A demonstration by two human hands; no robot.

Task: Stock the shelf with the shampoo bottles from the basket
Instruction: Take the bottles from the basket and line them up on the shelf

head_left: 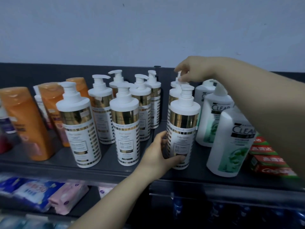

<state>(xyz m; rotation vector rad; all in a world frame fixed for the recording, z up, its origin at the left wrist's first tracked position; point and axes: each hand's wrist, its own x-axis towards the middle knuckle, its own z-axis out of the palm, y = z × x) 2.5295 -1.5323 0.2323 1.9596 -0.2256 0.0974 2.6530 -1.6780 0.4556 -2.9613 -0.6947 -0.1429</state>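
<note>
**Top shelf, seen from above and in front.** Your left hand (160,152) wraps the lower body of the front white-and-gold pump bottle (183,123), with the thumb lying across the bottom of the label. This bottle stands upright near the front edge of the dark shelf (115,169), right of the middle. Your right hand (193,70) reaches in from the right, its fingertips closed in a pinch on a white pump head (178,76) in the row directly behind the held bottle. Which rear bottle carries that pump cannot be told.

More matching pump bottles (125,126) stand upright in rows left of the held one. Two CLEAR bottles (231,142) stand just beside it on the right, under your right forearm. Orange bottles (28,123) fill the left end, and red toothpaste boxes (267,161) lie at the right end. Soft wrapped packs (33,192) sit on the level below.
</note>
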